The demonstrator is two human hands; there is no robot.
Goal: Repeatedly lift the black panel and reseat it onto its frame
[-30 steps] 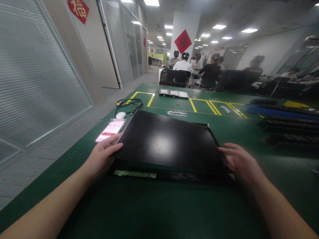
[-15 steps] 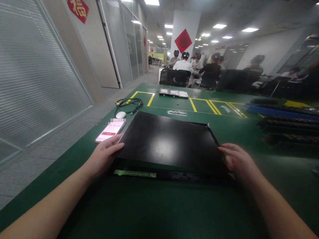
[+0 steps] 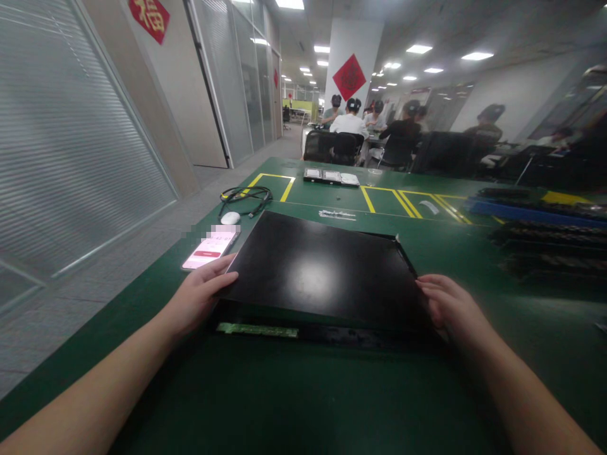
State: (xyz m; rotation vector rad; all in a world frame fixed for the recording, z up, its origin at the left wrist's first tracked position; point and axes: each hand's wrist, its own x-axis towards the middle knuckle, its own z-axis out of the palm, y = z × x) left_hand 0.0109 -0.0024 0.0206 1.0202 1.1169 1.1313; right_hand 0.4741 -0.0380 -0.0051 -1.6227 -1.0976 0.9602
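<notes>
Black cover [image 3: 317, 272] lies on its chassis [image 3: 308, 333], mid-counter [image 3: 284, 404]. Left hand [image 3: 196, 297] grasps the cover's near-left corner. Right hand [image 3: 450, 309], spread a second ago, now curls onto the right edge. The cover has slid slightly forward and sits lower.

The place was a large open office floor that also served as an electronics workshop. A long bench covered with a green mat [image 3: 303, 404] carried yellow tape lines [image 3: 367, 200] that divided it into work zones. On the bench lay a flat black metal case [image 3: 322, 272] with a strip of green circuit board [image 3: 258, 329] at its front edge, and dark stacked trays [image 3: 545, 237] stood to the right. Glass partitions with blinds [image 3: 71, 145] lined the corridor, panel lights [image 3: 477, 56] were set in the ceiling, and several people [image 3: 349, 123] sat on office chairs [image 3: 344, 150] around a table further back.
</notes>
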